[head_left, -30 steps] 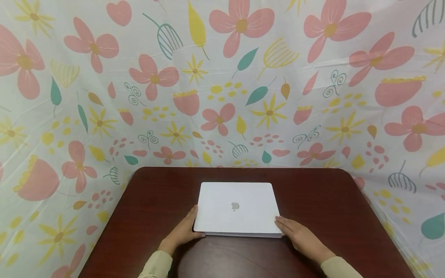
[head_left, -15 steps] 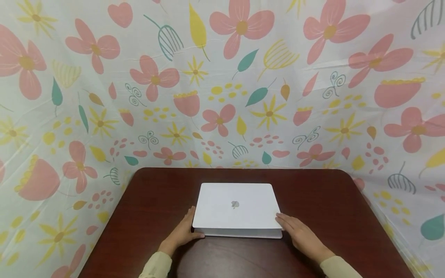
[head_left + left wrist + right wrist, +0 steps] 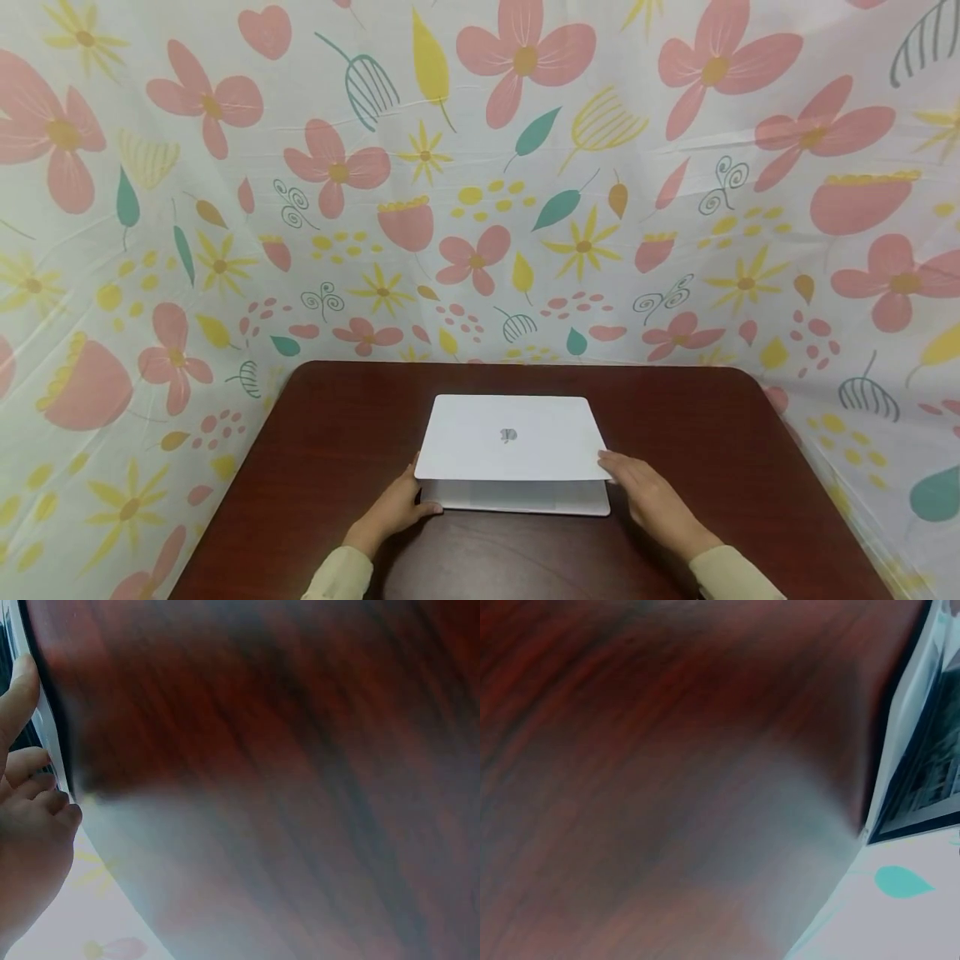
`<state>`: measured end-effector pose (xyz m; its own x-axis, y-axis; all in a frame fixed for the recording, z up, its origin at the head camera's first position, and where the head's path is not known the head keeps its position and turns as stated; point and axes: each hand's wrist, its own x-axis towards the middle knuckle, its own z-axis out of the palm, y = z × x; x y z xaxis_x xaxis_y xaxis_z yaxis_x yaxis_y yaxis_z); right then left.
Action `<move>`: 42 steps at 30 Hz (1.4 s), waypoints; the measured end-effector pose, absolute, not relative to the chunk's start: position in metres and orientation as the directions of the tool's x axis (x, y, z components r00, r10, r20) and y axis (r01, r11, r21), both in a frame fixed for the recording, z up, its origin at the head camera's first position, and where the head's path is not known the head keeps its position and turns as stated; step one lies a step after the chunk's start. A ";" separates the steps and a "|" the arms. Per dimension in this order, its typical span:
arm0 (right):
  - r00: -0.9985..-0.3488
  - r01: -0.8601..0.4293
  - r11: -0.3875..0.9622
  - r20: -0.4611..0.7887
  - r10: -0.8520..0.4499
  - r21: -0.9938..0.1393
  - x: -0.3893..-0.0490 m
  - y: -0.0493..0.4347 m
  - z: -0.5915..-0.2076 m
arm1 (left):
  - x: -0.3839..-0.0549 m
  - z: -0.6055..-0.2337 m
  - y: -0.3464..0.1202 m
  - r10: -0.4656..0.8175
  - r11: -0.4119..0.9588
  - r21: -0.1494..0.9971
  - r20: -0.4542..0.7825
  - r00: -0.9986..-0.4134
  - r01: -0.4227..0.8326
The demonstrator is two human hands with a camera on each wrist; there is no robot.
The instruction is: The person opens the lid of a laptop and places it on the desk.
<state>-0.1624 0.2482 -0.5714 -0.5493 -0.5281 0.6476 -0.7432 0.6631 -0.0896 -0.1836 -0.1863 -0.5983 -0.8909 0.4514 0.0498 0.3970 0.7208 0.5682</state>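
Pale laptop is btwn L grip & R grip, on the dark red-brown bench. Lid is partly up, front edge apart from base. L grip: thumb at base's near L corner, fingers along its L side, i.e. pinching that corner. R grip: fingers close tog. on lid's R edge nr its front corner; thumb hidden, so can't tell if it's pinching or just touching. Apple logo sits mid-lid, fwd of & btwn both. R wrist cam: dark screen inside, beyond R grip. L wrist cam: thumb along laptop's edge, other fingers curled. Pale sleeves right behind each grip. White floral cloth w/ pink, yellow & teal prints hangs past bench, well fwd of both.
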 end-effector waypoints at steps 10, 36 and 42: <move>-0.556 -0.740 0.663 0.657 -0.509 -0.113 -0.169 0.248 -0.564 | -0.179 -0.596 -0.181 0.496 0.766 0.457 0.028 -0.868 0.452; -0.662 -0.620 0.763 0.645 -0.382 -0.184 -0.193 0.238 -0.522 | -0.183 -0.594 -0.180 0.570 0.707 0.456 0.086 -0.817 0.541; -0.723 -0.580 0.771 0.602 -0.340 -0.261 -0.205 0.236 -0.510 | -0.182 -0.591 -0.179 0.557 0.715 0.468 0.067 -0.828 0.519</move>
